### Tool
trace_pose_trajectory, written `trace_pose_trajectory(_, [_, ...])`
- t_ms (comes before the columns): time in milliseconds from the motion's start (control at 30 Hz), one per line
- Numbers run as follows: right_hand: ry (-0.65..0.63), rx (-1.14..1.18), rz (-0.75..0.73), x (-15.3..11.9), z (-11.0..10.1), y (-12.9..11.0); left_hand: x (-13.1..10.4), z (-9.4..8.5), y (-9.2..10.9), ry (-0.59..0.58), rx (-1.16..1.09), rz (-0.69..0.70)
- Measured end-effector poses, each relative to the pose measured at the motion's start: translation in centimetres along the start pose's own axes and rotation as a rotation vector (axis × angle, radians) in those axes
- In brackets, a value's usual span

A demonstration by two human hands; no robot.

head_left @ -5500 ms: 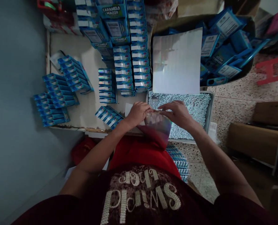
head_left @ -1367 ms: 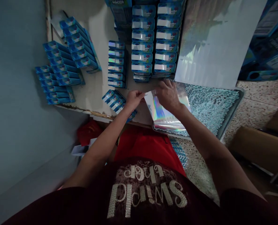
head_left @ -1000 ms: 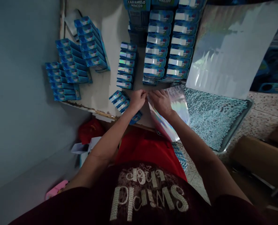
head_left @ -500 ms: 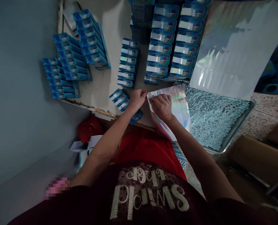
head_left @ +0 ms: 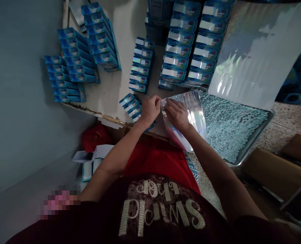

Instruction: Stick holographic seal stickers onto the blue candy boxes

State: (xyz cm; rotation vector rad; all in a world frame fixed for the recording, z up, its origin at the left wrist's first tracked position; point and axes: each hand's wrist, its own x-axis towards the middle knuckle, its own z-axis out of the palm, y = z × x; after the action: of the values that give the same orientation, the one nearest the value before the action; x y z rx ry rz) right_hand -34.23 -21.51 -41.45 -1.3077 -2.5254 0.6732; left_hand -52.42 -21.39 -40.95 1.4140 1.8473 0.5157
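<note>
A shiny, rainbow-tinted sheet [head_left: 197, 117] is held tilted at the table's front edge, overlapping a tray of small pale-blue pieces. My right hand [head_left: 177, 117] grips it near its left edge, fingers lying over the top face. Right beside that edge, my left hand [head_left: 150, 110] is closed in a pinch; whatever is between its fingertips is too small to make out. Just left of it stands a short slanted row of small blue boxes [head_left: 131, 105] with pale strips on their tops, partly hidden by my left wrist. Behind is another row of strip-marked blue boxes [head_left: 139, 69].
Two long rows of blue boxes [head_left: 175, 51] stand at the back. More blue boxes [head_left: 74, 62] are grouped at the left. A large shiny sheet [head_left: 252, 57] overlaps the metal tray [head_left: 271, 115] at right. Cardboard boxes [head_left: 274, 173] lie lower right; the table edge [head_left: 109, 118] is chipped.
The view has shifted slightly. My right hand's fingers have flattened and extended further over the held sheet's left edge. My left hand stays pinched beside it, turned a little.
</note>
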Motion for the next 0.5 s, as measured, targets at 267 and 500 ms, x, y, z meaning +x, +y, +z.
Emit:
trace_pose_trajectory(267, [0.093, -0.052, -0.006, -0.4, 0.0, -0.4, -0.4, -0.1, -0.6, 0.026, -0.102, -0.023])
trace_pose_trajectory(500, [0.029, -0.097, 0.122, -1.0, -1.1, -2.5, 0.9, 2.1, -2.7, 0.060, -0.295, -0.208])
